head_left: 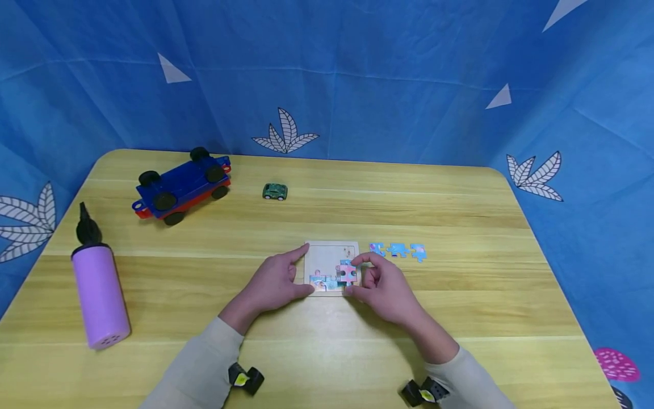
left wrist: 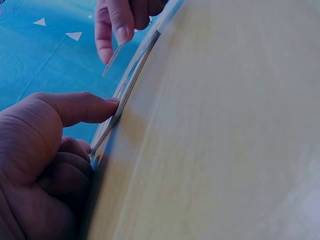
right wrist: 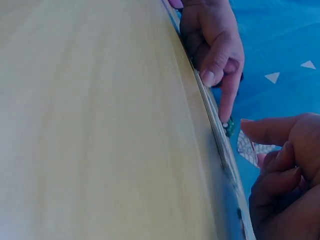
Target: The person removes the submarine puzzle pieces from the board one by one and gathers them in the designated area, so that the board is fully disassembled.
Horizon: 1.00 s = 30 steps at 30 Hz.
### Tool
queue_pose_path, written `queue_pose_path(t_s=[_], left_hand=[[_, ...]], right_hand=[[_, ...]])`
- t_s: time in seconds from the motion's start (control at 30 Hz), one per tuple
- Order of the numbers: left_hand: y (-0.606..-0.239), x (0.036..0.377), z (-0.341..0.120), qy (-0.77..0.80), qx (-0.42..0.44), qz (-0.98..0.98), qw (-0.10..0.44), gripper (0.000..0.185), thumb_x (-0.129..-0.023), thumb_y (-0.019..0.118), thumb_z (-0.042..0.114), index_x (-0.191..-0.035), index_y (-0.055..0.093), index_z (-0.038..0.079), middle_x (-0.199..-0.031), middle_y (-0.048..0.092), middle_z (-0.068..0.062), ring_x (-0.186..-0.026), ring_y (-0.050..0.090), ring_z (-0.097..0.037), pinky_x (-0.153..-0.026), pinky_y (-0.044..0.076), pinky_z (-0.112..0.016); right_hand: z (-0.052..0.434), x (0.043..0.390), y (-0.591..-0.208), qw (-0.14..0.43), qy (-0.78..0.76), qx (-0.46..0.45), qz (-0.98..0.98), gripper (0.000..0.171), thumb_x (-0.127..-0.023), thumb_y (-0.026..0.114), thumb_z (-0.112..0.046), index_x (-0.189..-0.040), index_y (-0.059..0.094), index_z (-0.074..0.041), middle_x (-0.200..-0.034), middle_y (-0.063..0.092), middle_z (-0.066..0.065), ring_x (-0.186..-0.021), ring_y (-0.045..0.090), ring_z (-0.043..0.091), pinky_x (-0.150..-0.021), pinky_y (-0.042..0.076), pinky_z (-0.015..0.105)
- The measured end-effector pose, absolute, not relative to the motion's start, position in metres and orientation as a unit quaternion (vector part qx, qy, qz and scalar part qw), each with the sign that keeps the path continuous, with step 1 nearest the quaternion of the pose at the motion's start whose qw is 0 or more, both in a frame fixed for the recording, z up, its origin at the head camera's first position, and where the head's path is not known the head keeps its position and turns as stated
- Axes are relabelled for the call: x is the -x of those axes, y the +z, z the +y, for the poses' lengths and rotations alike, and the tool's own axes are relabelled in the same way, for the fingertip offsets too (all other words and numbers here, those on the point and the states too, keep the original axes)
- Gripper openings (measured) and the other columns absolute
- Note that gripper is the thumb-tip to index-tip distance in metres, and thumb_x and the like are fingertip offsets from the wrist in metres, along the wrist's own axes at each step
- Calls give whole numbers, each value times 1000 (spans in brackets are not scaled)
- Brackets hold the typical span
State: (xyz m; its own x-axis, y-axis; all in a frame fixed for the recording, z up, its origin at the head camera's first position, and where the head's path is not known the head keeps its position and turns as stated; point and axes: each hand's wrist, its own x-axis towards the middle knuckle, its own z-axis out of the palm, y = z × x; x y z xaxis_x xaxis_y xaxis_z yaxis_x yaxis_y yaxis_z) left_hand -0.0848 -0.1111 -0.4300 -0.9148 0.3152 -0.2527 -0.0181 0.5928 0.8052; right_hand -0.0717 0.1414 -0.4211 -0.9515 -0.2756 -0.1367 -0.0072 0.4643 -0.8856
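A person sits at a yellow wooden worktop (head_left: 460,216) backed by blue cloth. Near the front centre lies a small square puzzle board (head_left: 327,258), partly filled along its bottom edge. The left hand (head_left: 273,284) steadies the board's left edge, forefinger and thumb stretched straight against it, clasping nothing. The right hand (head_left: 383,287) pinches a pink puzzle piece (head_left: 347,274) between thumb and forefinger, holding it over the board's lower right corner. Three blue loose pieces (head_left: 398,250) lie in a row just right of the board.

The piece looks thin, flat, light and stiff; it is probably best taken by its edges in a fingertip grip.

Further off are a purple pump (head_left: 99,292) at left, a blue toy truck (head_left: 179,184) and a small green car (head_left: 275,191).
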Motion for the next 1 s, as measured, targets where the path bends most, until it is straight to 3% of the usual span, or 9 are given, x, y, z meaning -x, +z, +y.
queue_pose_path(t_s=[0.7, 1.0], left_hand=[[-431, 85, -111, 447, -85, 870, 189, 90, -81, 85, 23, -155, 36, 8, -51, 34, 5, -44, 27, -11, -51, 27, -28], [-430, 85, -111, 444, -84, 872, 189, 91, -80, 85, 24, -155, 36, 8, -52, 34, 5, -45, 28, -12, -53, 28, -30]], right_hand=[[201, 71, -424, 116, -515, 60, 847, 45, -81, 84, -7, -119, 60, -6, -60, 36, -1, -51, 33, 10, -59, 36, 28], [220, 75, -426, 117, -490, 55, 862, 44, -80, 84, -8, -118, 61, -4, -60, 39, -1, -52, 35, 10, -64, 41, 29]])
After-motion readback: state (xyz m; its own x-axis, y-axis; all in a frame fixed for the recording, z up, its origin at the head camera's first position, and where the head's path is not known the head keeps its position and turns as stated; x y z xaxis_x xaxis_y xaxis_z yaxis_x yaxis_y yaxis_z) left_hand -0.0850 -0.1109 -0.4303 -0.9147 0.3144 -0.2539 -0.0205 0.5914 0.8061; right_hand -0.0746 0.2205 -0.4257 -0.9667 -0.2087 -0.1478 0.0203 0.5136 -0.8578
